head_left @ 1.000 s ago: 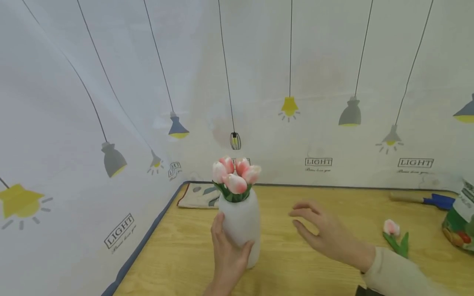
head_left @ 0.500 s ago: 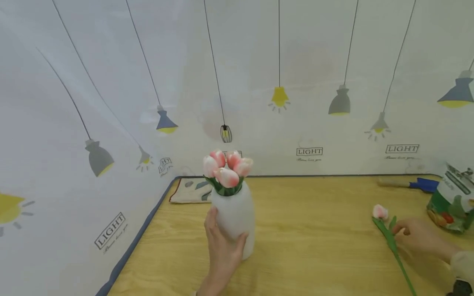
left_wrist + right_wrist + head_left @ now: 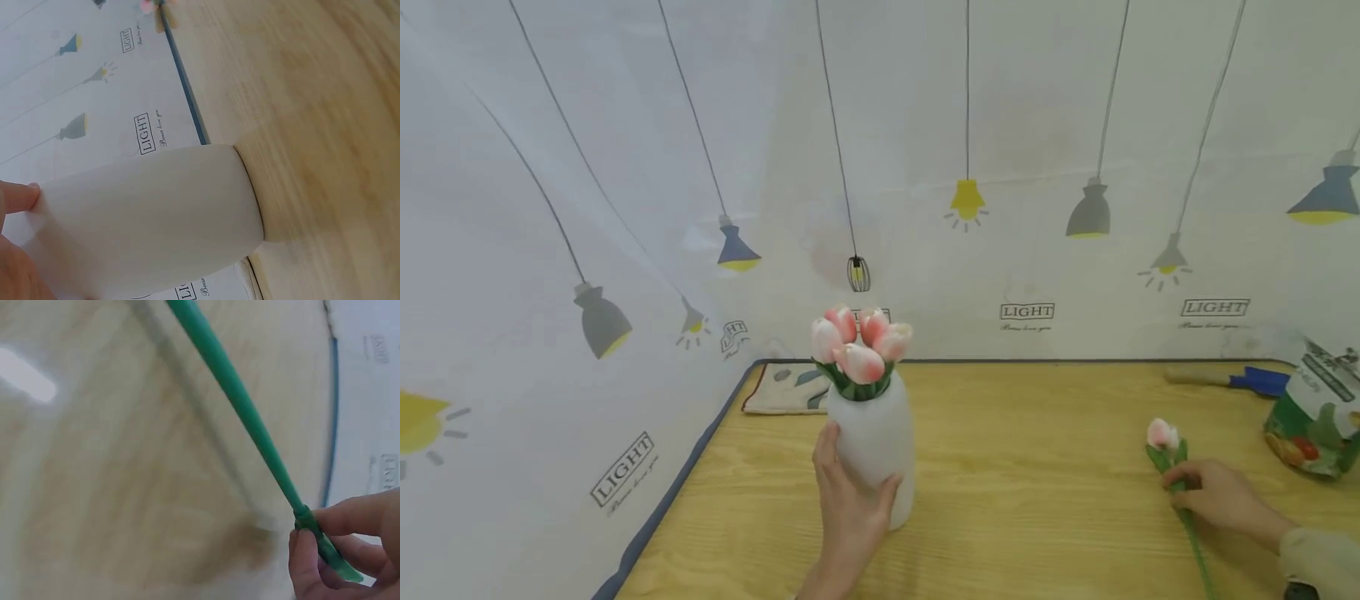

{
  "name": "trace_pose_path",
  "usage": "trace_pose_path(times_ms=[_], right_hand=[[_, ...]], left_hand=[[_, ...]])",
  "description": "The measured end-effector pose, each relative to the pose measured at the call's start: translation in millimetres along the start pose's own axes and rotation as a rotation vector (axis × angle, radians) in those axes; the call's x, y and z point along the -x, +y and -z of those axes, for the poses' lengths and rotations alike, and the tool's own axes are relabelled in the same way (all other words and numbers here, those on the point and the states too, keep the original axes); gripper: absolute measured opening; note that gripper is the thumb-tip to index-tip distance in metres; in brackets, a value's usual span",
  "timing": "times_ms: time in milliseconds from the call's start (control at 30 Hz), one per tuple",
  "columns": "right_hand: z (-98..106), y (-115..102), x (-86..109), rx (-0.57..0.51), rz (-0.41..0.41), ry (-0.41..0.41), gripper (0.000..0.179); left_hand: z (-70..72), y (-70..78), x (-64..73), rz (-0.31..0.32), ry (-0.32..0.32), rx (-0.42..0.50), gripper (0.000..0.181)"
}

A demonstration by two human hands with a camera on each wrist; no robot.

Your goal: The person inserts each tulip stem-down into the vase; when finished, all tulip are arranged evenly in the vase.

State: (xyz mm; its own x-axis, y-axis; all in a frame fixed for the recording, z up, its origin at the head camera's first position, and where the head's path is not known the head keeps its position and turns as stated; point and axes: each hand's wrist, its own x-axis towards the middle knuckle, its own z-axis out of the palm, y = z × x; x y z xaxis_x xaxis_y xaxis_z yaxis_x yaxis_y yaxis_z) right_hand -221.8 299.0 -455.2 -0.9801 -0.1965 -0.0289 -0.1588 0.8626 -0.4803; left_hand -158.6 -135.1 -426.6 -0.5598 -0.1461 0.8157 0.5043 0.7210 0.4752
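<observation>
A white vase (image 3: 874, 442) stands on the wooden table, with several pink-and-white tulips (image 3: 861, 343) in its mouth. My left hand (image 3: 853, 508) grips the vase's side, thumb to the right and fingers to the left; in the left wrist view the vase (image 3: 156, 219) fills the middle, its base at the tabletop. At the right, my right hand (image 3: 1217, 498) pinches a single tulip (image 3: 1162, 433) just below its leaves. The right wrist view shows thumb and fingers round the green stem (image 3: 250, 419), which casts a shadow on the table.
A folded cloth (image 3: 786, 390) lies behind the vase at the back left. At the back right are a blue-bladed trowel (image 3: 1258, 380) with a wooden handle and a green-and-white bag (image 3: 1311, 412). A wall sheet (image 3: 925, 275) printed with lamps borders the table (image 3: 1037, 467).
My right hand has moved from beside the vase to the loose tulip at the right and taken hold of its stem. My left hand stays on the vase; the view has shifted slightly right.
</observation>
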Motion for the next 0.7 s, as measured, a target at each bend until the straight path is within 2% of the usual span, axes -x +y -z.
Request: trace_pose_path(times_ms=[67,133,300,400,533,633,700], right_hand=[[5.5,-13.0,-3.2,-0.034,0.012,0.029,0.029],[15.9,-31.8,-8.0,-0.060,0.057,0.088,0.031],[62.9,-104.8,-22.8,-0.101,0.260,0.319,0.031],[96.1,-157.2,-27.4,-0.180,0.332,0.384,0.032],[133.7,-217.0,-29.1,-0.371,0.468,0.456,0.032],[151.6,-254.3,-26.7,-0.457,0.587,0.564,0.031],[156.1,-277.2,-24.5,-0.524,0.652,0.620,0.031]], left_hand=[[0.1,-0.6,0.1,-0.012,0.003,-0.006,0.101],[0.0,-0.9,0.0,-0.028,0.008,-0.012,0.101],[1.0,-0.1,-0.8,-0.033,0.012,-0.023,0.101],[1.8,-0.5,-1.2,-0.031,0.015,-0.029,0.101],[1.2,-2.0,-1.3,-0.040,0.017,-0.020,0.100],[-0.5,-2.5,-0.5,-0.035,0.013,-0.011,0.100],[-0.8,-2.3,0.6,-0.029,0.013,-0.016,0.100]])
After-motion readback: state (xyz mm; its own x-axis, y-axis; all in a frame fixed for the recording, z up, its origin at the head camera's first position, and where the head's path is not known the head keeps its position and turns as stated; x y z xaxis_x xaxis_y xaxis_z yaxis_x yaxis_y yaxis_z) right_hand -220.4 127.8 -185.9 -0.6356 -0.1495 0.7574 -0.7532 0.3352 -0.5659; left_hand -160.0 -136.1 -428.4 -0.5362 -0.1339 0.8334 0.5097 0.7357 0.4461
